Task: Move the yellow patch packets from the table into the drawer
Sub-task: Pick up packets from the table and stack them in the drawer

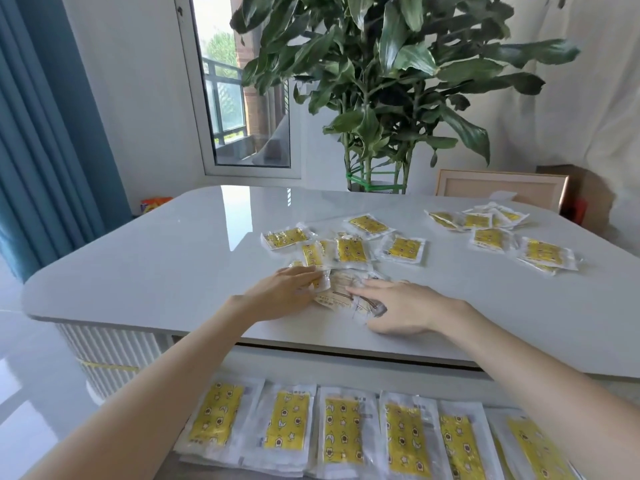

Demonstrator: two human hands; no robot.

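Head view, one table (145, 258), grey and glossy. Item: yellow patch packets (349, 249), loose cluster at table centre; second cluster (491, 233) toward the far right corner. Item: drawer (346, 431), open below the table's near edge, a row of packets already laid inside. Left hand (287, 289) and right hand (398, 306), each grip spread flat, fingers pressing pale-backed packets (341, 294) near the near edge; neither pinches anything. Risk, judged: slick wrappers on a glossy top may slide apart or off the edge, missing the drawer, if swept together carelessly.
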